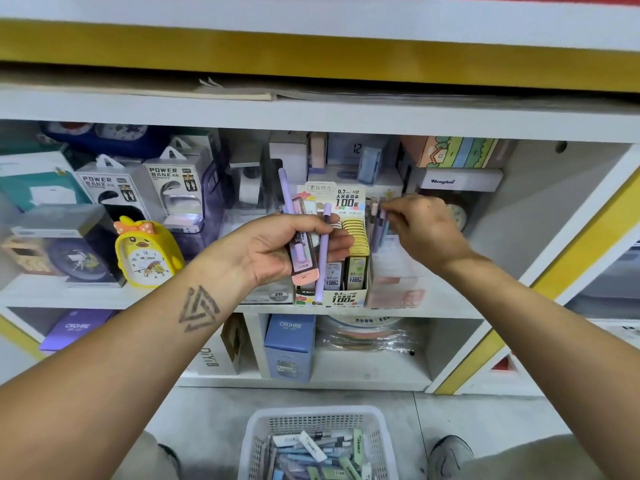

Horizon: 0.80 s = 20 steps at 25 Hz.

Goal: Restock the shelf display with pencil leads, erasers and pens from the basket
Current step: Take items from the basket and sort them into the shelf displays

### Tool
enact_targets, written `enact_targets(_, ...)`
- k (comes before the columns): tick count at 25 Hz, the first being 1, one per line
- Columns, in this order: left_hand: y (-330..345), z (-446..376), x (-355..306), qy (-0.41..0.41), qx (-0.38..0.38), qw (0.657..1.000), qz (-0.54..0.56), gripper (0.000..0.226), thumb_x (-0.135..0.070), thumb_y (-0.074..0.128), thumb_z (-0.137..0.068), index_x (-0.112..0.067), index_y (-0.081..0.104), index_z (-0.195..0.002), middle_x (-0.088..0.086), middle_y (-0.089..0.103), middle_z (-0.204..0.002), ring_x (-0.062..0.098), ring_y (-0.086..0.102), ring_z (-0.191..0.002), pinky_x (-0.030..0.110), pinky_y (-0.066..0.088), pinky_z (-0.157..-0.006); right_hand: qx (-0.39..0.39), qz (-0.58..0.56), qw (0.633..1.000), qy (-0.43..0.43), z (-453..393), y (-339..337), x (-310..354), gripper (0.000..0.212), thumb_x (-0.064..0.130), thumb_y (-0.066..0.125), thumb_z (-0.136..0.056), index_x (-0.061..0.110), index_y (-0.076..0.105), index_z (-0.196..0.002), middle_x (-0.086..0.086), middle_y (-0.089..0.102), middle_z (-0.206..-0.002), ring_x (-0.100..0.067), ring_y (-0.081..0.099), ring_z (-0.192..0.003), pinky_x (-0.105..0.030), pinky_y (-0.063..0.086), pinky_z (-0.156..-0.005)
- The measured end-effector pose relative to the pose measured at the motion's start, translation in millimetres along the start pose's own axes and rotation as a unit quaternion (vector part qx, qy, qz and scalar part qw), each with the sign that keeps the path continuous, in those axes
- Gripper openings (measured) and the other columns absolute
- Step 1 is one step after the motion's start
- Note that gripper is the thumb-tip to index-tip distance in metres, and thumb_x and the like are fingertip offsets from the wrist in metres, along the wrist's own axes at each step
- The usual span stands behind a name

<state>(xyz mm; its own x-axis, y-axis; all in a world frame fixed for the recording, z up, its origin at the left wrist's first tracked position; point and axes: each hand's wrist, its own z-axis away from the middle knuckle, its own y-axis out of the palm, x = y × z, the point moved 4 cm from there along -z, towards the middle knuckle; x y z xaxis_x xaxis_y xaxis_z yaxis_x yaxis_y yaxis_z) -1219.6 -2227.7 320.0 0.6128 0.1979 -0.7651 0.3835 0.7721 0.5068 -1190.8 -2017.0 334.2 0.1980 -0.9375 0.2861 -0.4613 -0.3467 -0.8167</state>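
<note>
The left hand [277, 247] grips a bundle of purple pens [323, 258] at the shelf's [138, 292] front edge. The right hand [420, 230] pinches a pen into the pen display [379, 220], so restocking is underway. Next it likely needs another from the bundle; the basket [317, 445] on the floor holds plenty.
</note>
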Motion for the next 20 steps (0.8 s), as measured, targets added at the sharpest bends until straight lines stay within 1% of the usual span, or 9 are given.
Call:
enact_targets(3, -4, 2, -3, 0.01, -0.005, 1.0, 0.011, 0.023, 0.008, 0.064, -0.074, 0.005, 0.072, -0.096, 0.025, 0.072, -0.095, 0.038, 0.072, -0.092, 0.047, 0.061, -0.071, 0.035, 0.063, 0.997, 0.027, -1, 3, 6, 0.032, 0.01, 0.052, -0.098, 0.01, 0.065, -0.127, -0.016, 0.066, -0.108, -0.037, 0.063, -0.096, -0.043, 0.054, -0.082)
enact_targets(5, -5, 5, -6, 0.021, -0.001, 1.0, 0.004, 0.018, 0.007, 0.067, -0.074, 0.004, 0.075, -0.09, 0.022, 0.073, -0.09, 0.035, 0.073, -0.087, 0.044, 0.061, -0.069, 0.02, -0.023, 0.998, 0.062, -3, 0, 19, 0.031, 0.016, 0.056, -0.098, 0.015, 0.066, -0.128, -0.007, 0.066, -0.1, -0.025, 0.064, -0.087, -0.029, 0.052, -0.076)
enact_targets(6, -5, 5, -8, 0.029, 0.002, 1.0, -0.003, 0.016, 0.006, 0.069, -0.073, 0.004, 0.076, -0.087, 0.021, 0.073, -0.088, 0.033, 0.074, -0.084, 0.042, 0.061, -0.067, 0.024, -0.123, 0.987, 0.102, -5, -1, 27, 0.027, 0.02, 0.06, -0.098, 0.017, 0.069, -0.123, -0.003, 0.069, -0.093, -0.019, 0.065, -0.08, -0.025, 0.052, -0.071)
enact_targets(8, -5, 8, -10, 0.046, 0.005, 0.999, -0.019, 0.016, 0.005, 0.072, -0.068, 0.003, 0.076, -0.084, 0.019, 0.073, -0.084, 0.031, 0.074, -0.08, 0.037, 0.06, -0.063, 0.065, -0.338, 0.92, 0.186, -6, 2, 46, 0.018, 0.029, 0.067, -0.095, 0.019, 0.075, -0.107, 0.0, 0.072, -0.083, -0.017, 0.061, -0.067, -0.029, 0.049, -0.06)
enact_targets(9, -4, 9, -10, 0.051, 0.008, 0.998, -0.031, 0.016, 0.006, 0.072, -0.068, 0.002, 0.076, -0.083, 0.019, 0.073, -0.083, 0.031, 0.074, -0.079, 0.037, 0.06, -0.062, 0.088, -0.395, 0.89, 0.211, -5, 4, 54, 0.018, 0.032, 0.07, -0.092, 0.018, 0.076, -0.101, 0.001, 0.072, -0.08, -0.016, 0.058, -0.065, -0.029, 0.046, -0.056)
enact_targets(13, 2, 12, -5, 0.047, 0.032, 0.997, -0.057, 0.016, 0.005, 0.07, -0.075, 0.003, 0.076, -0.09, 0.022, 0.073, -0.089, 0.034, 0.074, -0.083, 0.039, 0.06, -0.067, 0.106, -0.485, 0.832, 0.247, -2, 3, 65, 0.015, 0.018, 0.074, -0.088, 0.006, 0.074, -0.095, -0.004, 0.07, -0.076, -0.016, 0.056, -0.064, -0.026, 0.042, -0.053)
enact_targets(16, 1, 9, -6, 0.032, 0.016, 0.999, -0.018, 0.015, 0.002, 0.065, -0.084, 0.006, 0.071, -0.098, 0.021, 0.072, -0.088, 0.034, 0.073, -0.081, 0.041, 0.061, -0.066, 0.035, -0.554, 0.786, 0.274, -5, -17, 41, 0.008, 0.005, 0.065, -0.093, 0.0, 0.07, -0.096, -0.01, 0.072, -0.076, -0.017, 0.062, -0.062, -0.025, 0.053, -0.058)
enact_targets(17, -1, 8, -7, 0.028, 0.0, 1.0, -0.013, 0.013, 0.001, 0.063, -0.087, 0.004, 0.069, -0.098, 0.018, 0.071, -0.082, 0.03, 0.073, -0.074, 0.037, 0.06, -0.062, -0.005, -0.535, 0.8, 0.271, -6, -26, 29, 0.007, 0.004, 0.064, -0.094, 0.0, 0.069, -0.097, -0.011, 0.072, -0.075, -0.017, 0.063, -0.061, -0.025, 0.055, -0.059)
enact_targets(20, 4, 7, -6, 0.012, -0.012, 0.999, -0.051, 0.009, -0.004, 0.061, -0.09, -0.003, 0.065, -0.098, 0.008, 0.063, -0.069, 0.015, 0.061, -0.055, 0.023, 0.051, -0.049, -0.076, -0.296, 0.93, 0.206, -6, -44, 4, 0.011, 0.009, 0.066, -0.095, 0.007, 0.066, -0.105, -0.01, 0.071, -0.08, -0.009, 0.065, -0.057, -0.02, 0.054, -0.056)
